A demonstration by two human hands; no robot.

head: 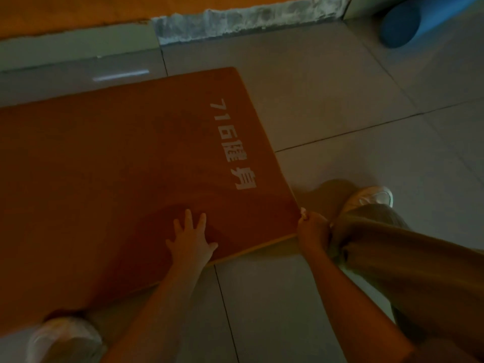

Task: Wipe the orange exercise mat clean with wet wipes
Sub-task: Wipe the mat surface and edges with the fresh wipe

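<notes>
The orange exercise mat (112, 179) lies flat on the tiled floor, with white printed characters near its right edge. My left hand (191, 239) rests palm down on the mat near its front edge, fingers spread, holding nothing. My right hand (311, 229) is closed around the mat's near right corner. No wet wipe shows in either hand. The scene is dim.
Grey floor tiles (353, 113) surround the mat. My right leg in loose trousers and a pale shoe (372, 197) stand just right of the corner. My left shoe (65, 339) is at the bottom left. A blue rolled object (408, 22) lies at the top right.
</notes>
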